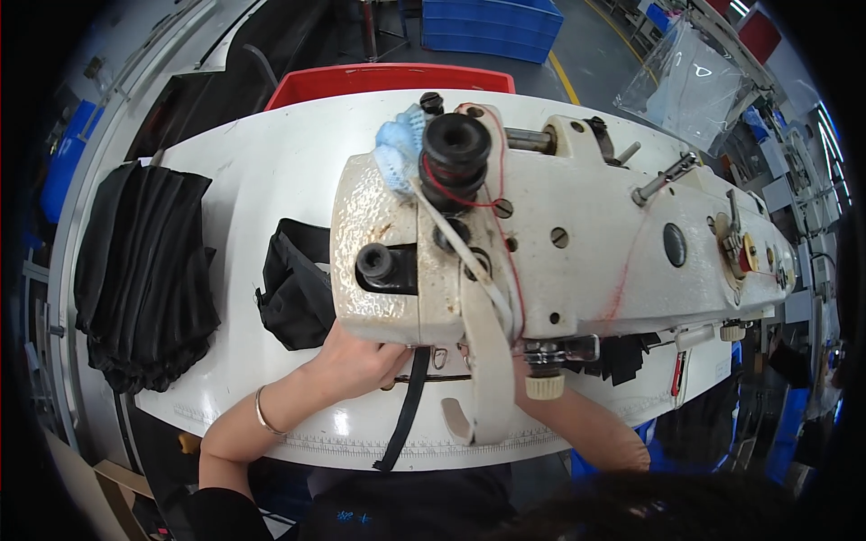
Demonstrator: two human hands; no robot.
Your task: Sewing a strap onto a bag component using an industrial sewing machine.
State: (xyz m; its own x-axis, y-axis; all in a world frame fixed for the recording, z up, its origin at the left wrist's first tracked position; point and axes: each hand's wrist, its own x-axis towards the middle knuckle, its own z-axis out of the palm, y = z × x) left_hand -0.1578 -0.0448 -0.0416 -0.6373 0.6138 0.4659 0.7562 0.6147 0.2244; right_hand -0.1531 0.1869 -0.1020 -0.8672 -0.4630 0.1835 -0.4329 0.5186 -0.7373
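The sewing machine (pixel 577 243) blocks our view from centre to three o'clock, hiding our right hand; we cannot tell its grip. Our left hand (pixel 365 362) curls, hold unclear, beside the black strap (pixel 406 419) at six. On the counter (pixel 248 167), a black fabric stack (pixel 149 270) sits at nine; beyond, a red bin (pixel 388 81) at twelve.

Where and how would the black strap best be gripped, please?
Probably pinch the strap by its lower end, across its width, from the person's side: it is narrow and flat, and that end lies at the table's near edge, away from the machine.
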